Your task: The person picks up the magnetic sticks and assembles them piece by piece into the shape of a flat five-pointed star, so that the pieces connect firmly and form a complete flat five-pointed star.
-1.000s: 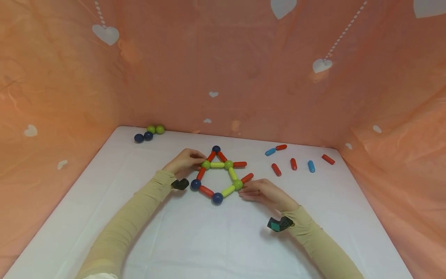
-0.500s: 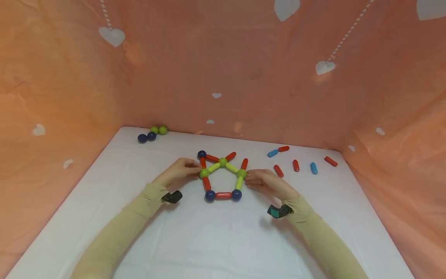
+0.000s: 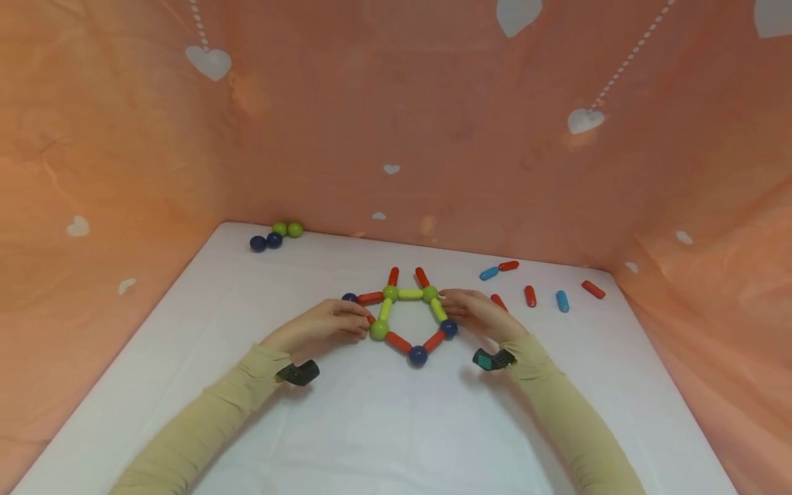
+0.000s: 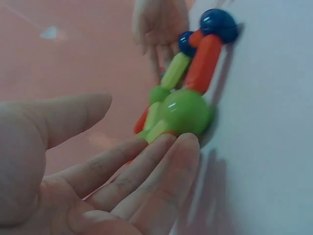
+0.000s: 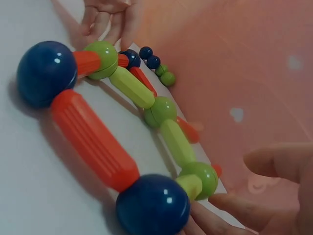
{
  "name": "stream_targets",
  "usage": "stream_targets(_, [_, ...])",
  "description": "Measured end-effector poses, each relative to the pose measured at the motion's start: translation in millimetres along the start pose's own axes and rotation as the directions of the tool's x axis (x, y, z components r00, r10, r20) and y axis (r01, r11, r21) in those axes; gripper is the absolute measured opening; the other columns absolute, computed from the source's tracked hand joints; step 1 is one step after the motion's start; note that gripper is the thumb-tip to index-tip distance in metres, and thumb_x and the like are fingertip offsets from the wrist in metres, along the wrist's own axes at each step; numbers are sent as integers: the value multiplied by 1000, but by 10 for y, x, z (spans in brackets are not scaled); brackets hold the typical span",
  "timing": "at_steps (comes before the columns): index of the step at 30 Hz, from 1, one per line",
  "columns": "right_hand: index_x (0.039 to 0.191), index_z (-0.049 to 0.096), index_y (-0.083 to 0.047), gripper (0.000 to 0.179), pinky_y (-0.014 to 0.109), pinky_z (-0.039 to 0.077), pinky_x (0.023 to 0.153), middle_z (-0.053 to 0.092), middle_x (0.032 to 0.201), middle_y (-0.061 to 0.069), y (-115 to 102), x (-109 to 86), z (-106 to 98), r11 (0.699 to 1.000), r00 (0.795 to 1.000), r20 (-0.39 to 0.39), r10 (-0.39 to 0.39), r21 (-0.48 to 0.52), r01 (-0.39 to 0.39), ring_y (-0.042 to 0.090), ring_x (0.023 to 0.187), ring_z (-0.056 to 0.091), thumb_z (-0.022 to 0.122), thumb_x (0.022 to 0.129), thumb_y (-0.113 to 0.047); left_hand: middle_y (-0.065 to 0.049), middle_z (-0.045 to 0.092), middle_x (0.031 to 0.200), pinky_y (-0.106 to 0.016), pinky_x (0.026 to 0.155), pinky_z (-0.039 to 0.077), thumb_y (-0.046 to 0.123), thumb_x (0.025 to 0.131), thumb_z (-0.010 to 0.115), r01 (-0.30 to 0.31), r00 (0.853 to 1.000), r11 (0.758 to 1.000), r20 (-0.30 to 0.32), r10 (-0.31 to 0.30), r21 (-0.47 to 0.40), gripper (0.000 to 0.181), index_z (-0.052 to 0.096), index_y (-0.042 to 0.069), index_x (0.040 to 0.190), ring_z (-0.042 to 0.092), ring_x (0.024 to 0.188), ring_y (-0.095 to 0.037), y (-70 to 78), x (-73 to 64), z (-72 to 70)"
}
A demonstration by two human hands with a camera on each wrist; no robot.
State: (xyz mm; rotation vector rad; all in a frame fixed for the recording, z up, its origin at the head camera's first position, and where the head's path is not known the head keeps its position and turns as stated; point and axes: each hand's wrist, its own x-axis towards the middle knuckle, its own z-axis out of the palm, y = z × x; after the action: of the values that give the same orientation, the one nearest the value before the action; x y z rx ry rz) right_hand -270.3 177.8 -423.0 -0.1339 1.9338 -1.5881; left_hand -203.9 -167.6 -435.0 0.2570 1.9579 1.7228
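Observation:
A flat pentagon of magnetic balls and rods (image 3: 410, 294) lies mid-table in the head view. Its corners are green balls (image 3: 379, 330) and blue balls (image 3: 418, 355), joined by red rods (image 3: 398, 342) and yellow-green ones. A triangle with a blue ball (image 3: 349, 299) juts from its left side, and two red rods (image 3: 422, 276) stick out at the back. My left hand (image 3: 318, 324) has straight fingers against the left green ball (image 4: 186, 112), thumb apart. My right hand (image 3: 479, 313) is beside the back-right green ball (image 5: 199, 180), thumb and fingers spread; exact contact is unclear.
Two green balls (image 3: 295, 229) and two blue balls (image 3: 258, 243) sit at the far left. Loose red rods (image 3: 530, 296) and blue rods (image 3: 562, 301) are scattered on the right, one partly behind my right hand. A peach curtain (image 3: 433, 124) encloses the table's back and sides.
The whole structure has turned counterclockwise: the triangle has swung from the back to the left, and the front blue balls have moved right. Both hands shifted slightly around it.

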Motion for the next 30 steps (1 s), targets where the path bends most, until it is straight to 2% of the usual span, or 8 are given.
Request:
stream_targets(4, [145,53,-14,49,40,44,117,33,155,7,68,-147,-23,999,1000,-11,-30,-35,29,24,137,52,57,103,-38,-21,64,130,-35,102,56,19,103,59,-14,994,1000,-112,14,0,43,54,-5,138,68,109,-20,85,4,-131])
stream_targets(8, [142,57,-12,45,37,47,114,33,155,7,117,-250,-57,1000,1000,-5,-23,-10,23,24,138,51,60,102,-33,-26,61,136,-30,98,57,17,102,59,-65,966,993,-245,86,94,44,53,-7,139,68,110,-20,149,39,-309])
stream_targets(10, [142,58,-10,44,39,46,115,33,156,8,133,-282,-72,1000,1000,3,-16,-3,16,25,139,51,59,103,-31,-28,58,139,-28,97,57,15,103,57,-80,956,988,-270,112,130,44,52,-8,140,66,115,-25,148,58,-384])
stream_targets(13, [141,59,-12,45,40,45,116,39,155,9,148,-319,-79,998,1000,-11,3,-64,-4,24,136,54,60,102,-34,-29,56,141,-31,99,57,14,103,56,-70,955,981,-272,117,179,44,51,-9,140,63,121,-33,123,80,-448])
stream_targets(17, [143,55,-9,48,39,48,113,43,153,12,155,-358,-64,997,999,-25,25,-74,-27,22,128,61,62,101,-33,-25,57,140,-37,106,53,18,103,57,-2,967,980,-251,52,197,45,52,-5,141,62,120,-31,73,99,-449])
stream_targets(22, [146,47,-2,50,39,50,110,35,155,19,138,-402,-40,1000,1000,-5,25,12,-25,26,127,62,58,103,-25,-20,57,142,-41,112,48,20,103,58,51,971,988,-239,-14,148,44,53,0,142,61,120,-27,49,124,-426])
stream_targets(26, [147,48,-3,51,41,48,113,38,154,19,111,-409,-44,1000,999,-38,16,-24,-17,27,129,60,57,104,-29,-22,60,138,-32,104,52,15,102,59,17,975,981,-222,28,196,42,54,-3,140,63,116,-25,38,135,-433])
stream_targets(30, [147,49,-4,49,43,44,117,44,152,21,86,-362,-87,997,998,-63,-2,-73,-2,30,132,58,53,106,-30,-27,65,127,-21,91,53,6,98,62,-46,983,973,-162,84,225,42,55,-10,136,66,107,-18,-6,125,-413])
